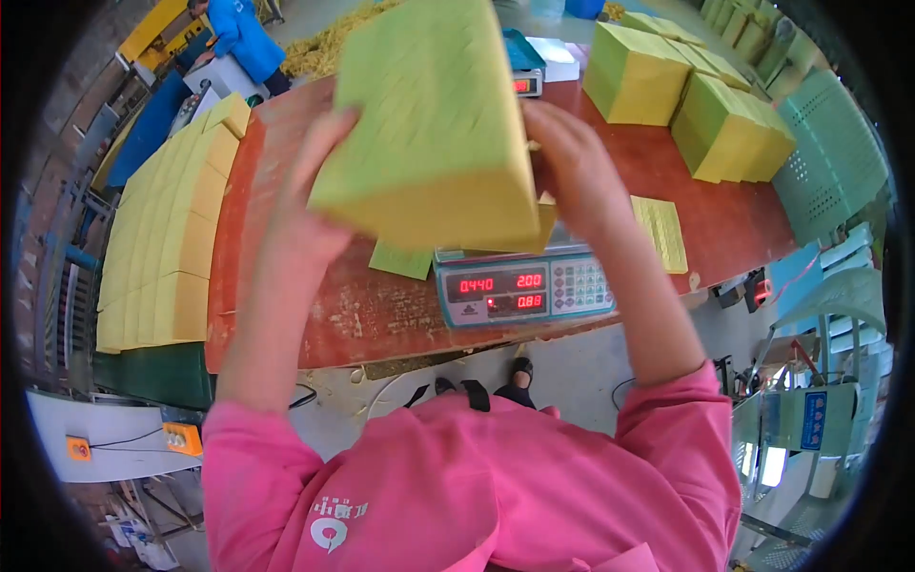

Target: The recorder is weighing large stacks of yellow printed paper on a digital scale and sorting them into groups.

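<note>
A tall block of yellow paper [429,114] is raised above the table between my two hands. My left hand [319,176] presses on its left side, and my right hand [577,162] grips the right side, its fingertips partly hidden behind the block. Rows of small marks dent the block's greenish-yellow upper face. Below it stands a digital scale [529,286] with lit red figures and a keypad; the block hides most of its pan. Some yellow paper shows on the pan, just under the raised block. Loose yellow sheets lie beside the scale, a few at the left [400,259] and a thin pile at the right [660,234].
Long rows of yellow paper blocks [167,229] line the red table's [324,315] left side. More blocks [639,76] stand at the far right. Behind the raised block sits a second scale [526,81]. A person in blue [243,43] works at the far left. Green perforated chairs [827,157] flank the right.
</note>
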Motion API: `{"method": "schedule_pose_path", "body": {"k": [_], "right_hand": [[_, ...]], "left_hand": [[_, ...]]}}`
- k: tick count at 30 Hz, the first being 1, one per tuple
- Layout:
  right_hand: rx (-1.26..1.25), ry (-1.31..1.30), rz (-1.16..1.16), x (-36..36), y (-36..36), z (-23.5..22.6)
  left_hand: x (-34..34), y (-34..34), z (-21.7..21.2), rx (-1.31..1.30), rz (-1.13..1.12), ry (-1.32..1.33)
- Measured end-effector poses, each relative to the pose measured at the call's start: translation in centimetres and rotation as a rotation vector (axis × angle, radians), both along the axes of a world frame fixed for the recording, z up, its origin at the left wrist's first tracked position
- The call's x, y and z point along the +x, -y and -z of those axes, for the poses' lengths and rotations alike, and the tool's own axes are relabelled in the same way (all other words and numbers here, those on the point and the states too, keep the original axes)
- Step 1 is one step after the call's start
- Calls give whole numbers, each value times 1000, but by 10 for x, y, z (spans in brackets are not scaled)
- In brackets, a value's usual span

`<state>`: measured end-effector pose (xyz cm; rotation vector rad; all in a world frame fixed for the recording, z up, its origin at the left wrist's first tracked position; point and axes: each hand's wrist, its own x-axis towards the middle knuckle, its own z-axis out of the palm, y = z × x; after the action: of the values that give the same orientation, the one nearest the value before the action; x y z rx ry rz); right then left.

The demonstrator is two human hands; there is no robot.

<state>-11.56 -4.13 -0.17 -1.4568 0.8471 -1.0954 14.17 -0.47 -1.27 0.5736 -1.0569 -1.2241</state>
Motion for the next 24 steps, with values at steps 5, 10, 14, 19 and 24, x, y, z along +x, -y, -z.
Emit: {"method": "schedule_pose_path", "body": {"k": [5, 10, 14, 19, 24], "right_hand": [[276, 204, 14, -55, 64, 22], [342, 217, -20, -66, 75, 44], [346, 191, -15, -67, 77, 52], [335, 158, 39, -67, 76, 55], [293, 137, 96, -65, 77, 62]], "left_hand": [[-66, 63, -48, 395, 156, 250], [-74, 83, -30, 458, 167, 279], [-74, 85, -22, 527, 128, 308], [-80, 81, -22, 521, 71, 314], [-86, 78, -22, 562, 71, 343]]}}
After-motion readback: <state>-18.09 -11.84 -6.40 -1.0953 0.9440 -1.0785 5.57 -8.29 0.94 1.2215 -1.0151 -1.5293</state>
